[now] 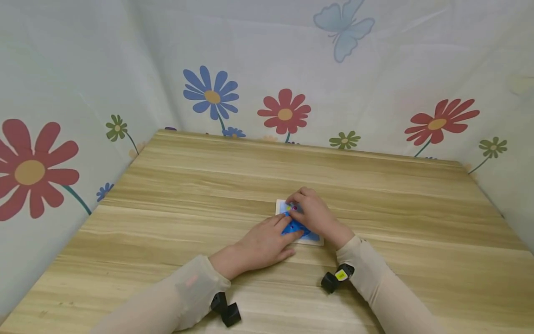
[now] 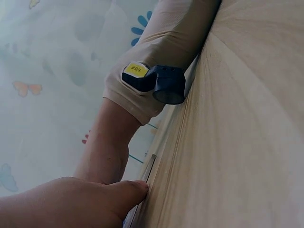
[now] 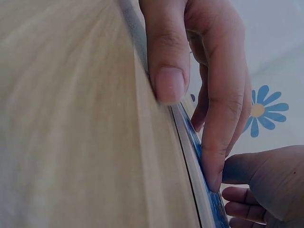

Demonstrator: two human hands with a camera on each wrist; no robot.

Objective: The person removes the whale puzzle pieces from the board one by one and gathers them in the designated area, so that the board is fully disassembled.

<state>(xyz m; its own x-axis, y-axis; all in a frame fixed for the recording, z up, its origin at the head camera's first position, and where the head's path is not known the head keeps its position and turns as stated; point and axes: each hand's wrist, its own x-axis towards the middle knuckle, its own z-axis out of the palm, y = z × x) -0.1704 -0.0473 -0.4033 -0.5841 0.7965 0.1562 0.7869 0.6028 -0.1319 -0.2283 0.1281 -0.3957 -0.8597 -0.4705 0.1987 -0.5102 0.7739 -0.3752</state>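
Observation:
A small, flat, square board with a pale border and a blue picture lies on the wooden table. My left hand rests on its lower left part, fingers extended across the blue area. Over the upper right side is my right hand, bent at the fingers, its fingertips near a yellow and purple spot. In the right wrist view, the thumb is at the board's edge and a finger touches the blue surface; they stand apart. Much of the picture is hidden beneath both hands.
The wooden table extends around the board on all sides. Behind it hangs a white cloth printed with flowers and a butterfly. Each sleeved wrist wears a small black camera, one on the left, one on the right.

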